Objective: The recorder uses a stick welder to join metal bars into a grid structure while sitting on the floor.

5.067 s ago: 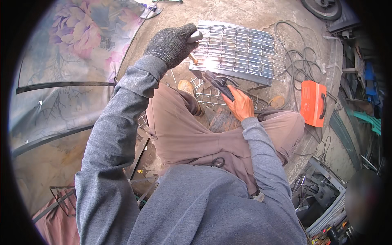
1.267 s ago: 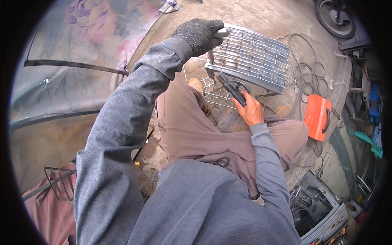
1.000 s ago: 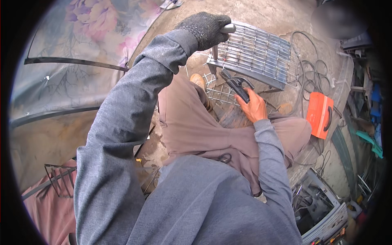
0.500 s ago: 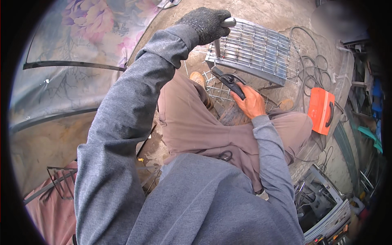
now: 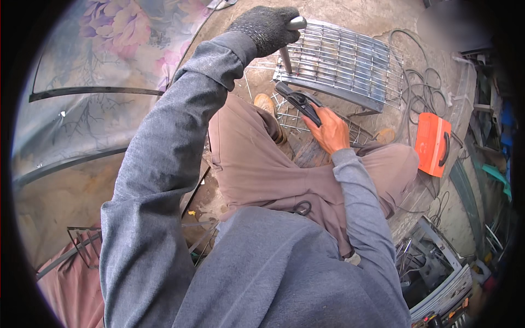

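— Fingers [image 5: 273,30] of the gloved left hand [image 5: 262,27]: what are they doing?

— Clenched around a grey metal piece [image 5: 292,27] at the near left corner of the metal grille [image 5: 344,63]; a dark rod [image 5: 285,59] runs down from that fist. The grille lies tilted on the concrete ground, just past the knees.

— And the bare right hand [image 5: 331,131]?

— Its fingers are wrapped around the handle of a black electrode holder [image 5: 299,103], which points up and left toward the grille's near edge. Whether its tip touches the bars, I cannot tell.

— Anything under the grille?

— A lighter wire mesh [image 5: 306,117] lies flat below it, between the brown trouser legs and beside a tan boot [image 5: 265,102].

— Any boxes or cases, and what is in them?

— An orange box-shaped machine [image 5: 433,145] with a black handle sits to the right, closed, near coiled dark cables [image 5: 415,87]. At the lower right an open grey case [image 5: 437,268] holds thin metal rods; the rest of its contents are too small to make out.
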`<state>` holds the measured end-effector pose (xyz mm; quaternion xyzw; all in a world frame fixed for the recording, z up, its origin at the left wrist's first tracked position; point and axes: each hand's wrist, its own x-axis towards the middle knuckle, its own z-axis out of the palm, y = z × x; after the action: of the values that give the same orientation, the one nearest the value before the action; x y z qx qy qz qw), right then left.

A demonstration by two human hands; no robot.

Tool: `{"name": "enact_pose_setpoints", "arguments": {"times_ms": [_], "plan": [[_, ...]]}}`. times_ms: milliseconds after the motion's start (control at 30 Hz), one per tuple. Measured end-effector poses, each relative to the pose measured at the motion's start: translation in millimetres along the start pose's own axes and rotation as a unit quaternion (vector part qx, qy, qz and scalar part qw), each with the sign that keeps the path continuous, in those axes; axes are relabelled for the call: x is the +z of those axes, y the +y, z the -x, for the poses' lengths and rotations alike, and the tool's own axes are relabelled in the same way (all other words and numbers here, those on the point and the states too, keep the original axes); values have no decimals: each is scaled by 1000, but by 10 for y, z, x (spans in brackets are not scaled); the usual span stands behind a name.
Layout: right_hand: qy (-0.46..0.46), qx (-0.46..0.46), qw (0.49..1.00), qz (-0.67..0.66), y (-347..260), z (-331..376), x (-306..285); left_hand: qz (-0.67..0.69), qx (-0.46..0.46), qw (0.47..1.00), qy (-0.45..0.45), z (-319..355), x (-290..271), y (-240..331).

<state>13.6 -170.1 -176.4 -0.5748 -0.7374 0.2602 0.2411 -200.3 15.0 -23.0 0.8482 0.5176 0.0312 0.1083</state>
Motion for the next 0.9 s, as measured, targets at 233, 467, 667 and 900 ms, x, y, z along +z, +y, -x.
{"name": "enact_pose_setpoints", "arguments": {"times_ms": [233, 467, 667, 900], "plan": [[28, -20, 999, -19, -35, -110, 109, -8, -1, 1000, 19, -6, -16, 36], [14, -7, 999, -31, -14, -126, 155, 14, -11, 1000, 13, -16, -2, -5], [11, 12, 999, -32, -1, -134, 145, -6, -1, 1000, 25, 1, 2, -5], [14, 4, 999, -31, 1, -144, 152, -12, -11, 999, 30, 41, 11, 22]]}}
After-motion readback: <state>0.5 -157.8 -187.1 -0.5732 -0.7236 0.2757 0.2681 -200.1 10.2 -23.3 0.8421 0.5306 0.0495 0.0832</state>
